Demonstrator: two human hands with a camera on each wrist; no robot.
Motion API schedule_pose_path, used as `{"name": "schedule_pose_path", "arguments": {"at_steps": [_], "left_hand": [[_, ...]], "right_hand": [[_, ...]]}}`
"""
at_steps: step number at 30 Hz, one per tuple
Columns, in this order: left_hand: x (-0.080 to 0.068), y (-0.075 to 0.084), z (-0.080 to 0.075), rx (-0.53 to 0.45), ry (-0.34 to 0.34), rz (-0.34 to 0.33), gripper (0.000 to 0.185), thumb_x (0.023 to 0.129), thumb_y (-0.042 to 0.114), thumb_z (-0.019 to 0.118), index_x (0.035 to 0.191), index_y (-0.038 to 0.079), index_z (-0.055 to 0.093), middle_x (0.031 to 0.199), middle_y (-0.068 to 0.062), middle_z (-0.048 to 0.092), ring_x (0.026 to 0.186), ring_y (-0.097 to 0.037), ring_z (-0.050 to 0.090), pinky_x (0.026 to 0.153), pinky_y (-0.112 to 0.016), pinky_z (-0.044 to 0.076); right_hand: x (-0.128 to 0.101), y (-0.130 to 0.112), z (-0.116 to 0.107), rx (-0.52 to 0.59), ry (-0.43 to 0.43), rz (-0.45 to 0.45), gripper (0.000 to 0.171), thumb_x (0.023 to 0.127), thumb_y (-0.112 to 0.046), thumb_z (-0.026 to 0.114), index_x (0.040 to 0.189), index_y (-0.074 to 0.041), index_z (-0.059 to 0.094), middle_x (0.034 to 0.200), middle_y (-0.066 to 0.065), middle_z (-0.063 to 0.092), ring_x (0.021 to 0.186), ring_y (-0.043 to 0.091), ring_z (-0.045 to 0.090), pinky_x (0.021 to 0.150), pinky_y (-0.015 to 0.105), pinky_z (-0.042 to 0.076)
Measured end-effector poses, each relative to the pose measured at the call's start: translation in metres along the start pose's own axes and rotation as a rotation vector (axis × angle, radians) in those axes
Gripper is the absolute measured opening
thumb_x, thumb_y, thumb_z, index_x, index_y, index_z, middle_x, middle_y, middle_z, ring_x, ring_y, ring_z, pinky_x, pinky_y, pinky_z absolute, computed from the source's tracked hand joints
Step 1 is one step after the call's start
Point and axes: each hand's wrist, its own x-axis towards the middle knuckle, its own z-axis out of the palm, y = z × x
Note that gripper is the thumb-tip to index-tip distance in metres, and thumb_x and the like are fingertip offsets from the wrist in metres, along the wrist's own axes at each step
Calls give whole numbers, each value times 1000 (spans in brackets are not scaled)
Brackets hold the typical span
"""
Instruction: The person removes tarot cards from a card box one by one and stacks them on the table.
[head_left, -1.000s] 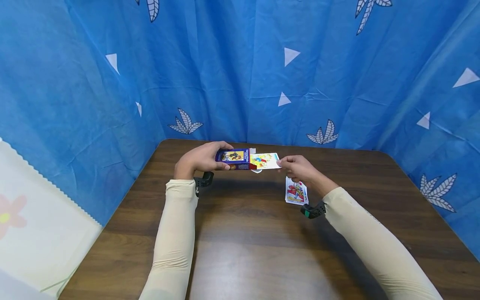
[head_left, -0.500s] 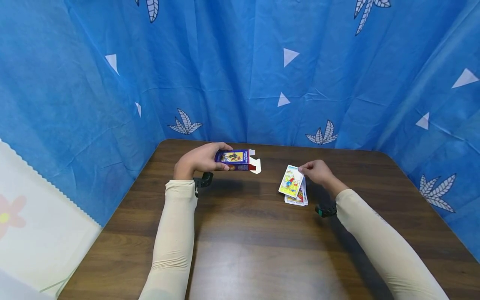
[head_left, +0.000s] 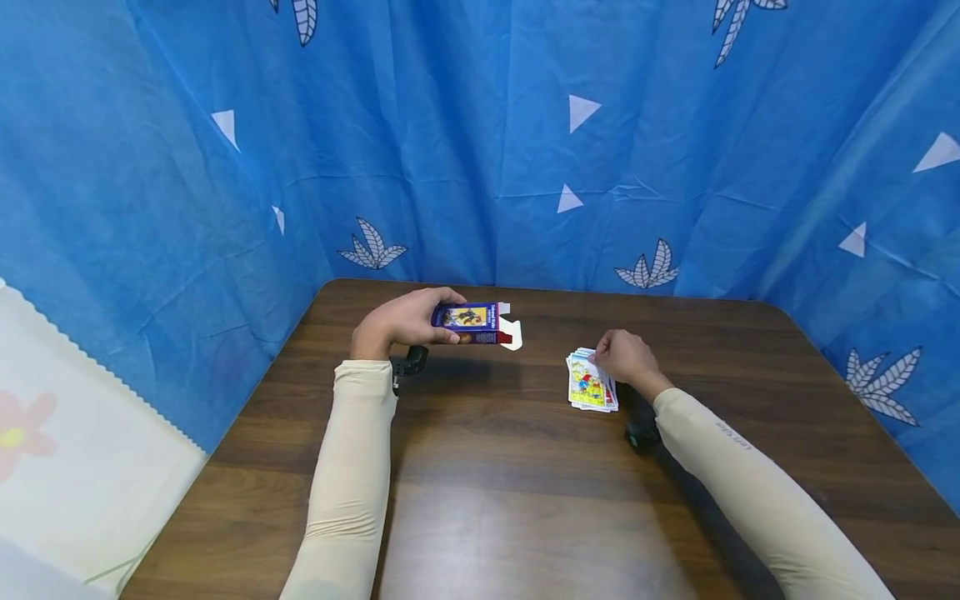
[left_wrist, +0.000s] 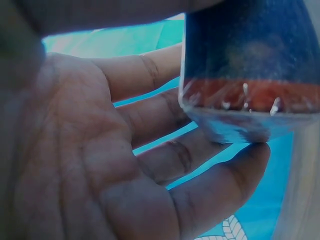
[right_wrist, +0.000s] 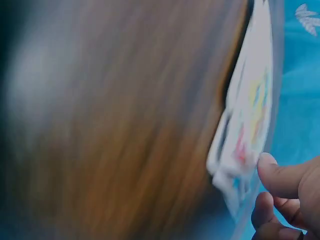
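Card box (head_left: pixel 475 323): gripped by left hand (head_left: pixel 401 321) above tabletop (head_left: pixel 480 492), near far edge, flap open. Card pile (head_left: pixel 591 386): right of centre; right hand (head_left: pixel 622 357) fingertips curled on its far end.

A brown wooden table (head_left: pixel 487 500) fills the bottom. A blue curtain (head_left: pixel 465 142) with white leaves and triangles hangs behind its far edge. A pale cloth (head_left: pixel 67 467) with a flower is past the left edge.

Cream long sleeves (head_left: pixel 352 475); black wrist-mounted cameras (head_left: pixel 408 361); small grey print on right sleeve.
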Motion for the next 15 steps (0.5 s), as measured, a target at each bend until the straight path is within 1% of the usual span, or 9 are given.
{"name": "schedule_pose_path", "arguments": {"at_steps": [3,7,11,15], "left_hand": [[2,-2,4,-19,-1,19,64,86,29,76,141,14,48,134,-10,55,119,-28,52,105,-47,46],[1,-7,9,-38,-14,31,64,87,26,75,143,14,45,135,-10,53,120,-29,52,105,-47,47],[-1,-14,11,-14,-24,3,63,87,24,75,141,13,45,134,-10,54,118,-28,52,105,-47,45],[2,-25,15,-10,-65,-26,62,87,23,75,140,11,45,132,-12,55,118,-29,52,108,-49,43]], "right_hand": [[-9,-6,0,29,18,-26,23,93,-27,66,94,-4,64,87,11,64,77,24,56,66,32,46],[-27,-19,1,74,12,-101,23,94,-26,65,96,-4,65,80,8,64,67,19,55,58,29,43],[-47,-29,-1,87,7,-200,18,92,-25,66,92,-7,65,74,3,62,62,15,51,56,28,41],[-66,-31,-1,102,-5,-254,13,92,-22,67,86,-11,66,71,-1,63,58,12,52,58,29,41]]}}
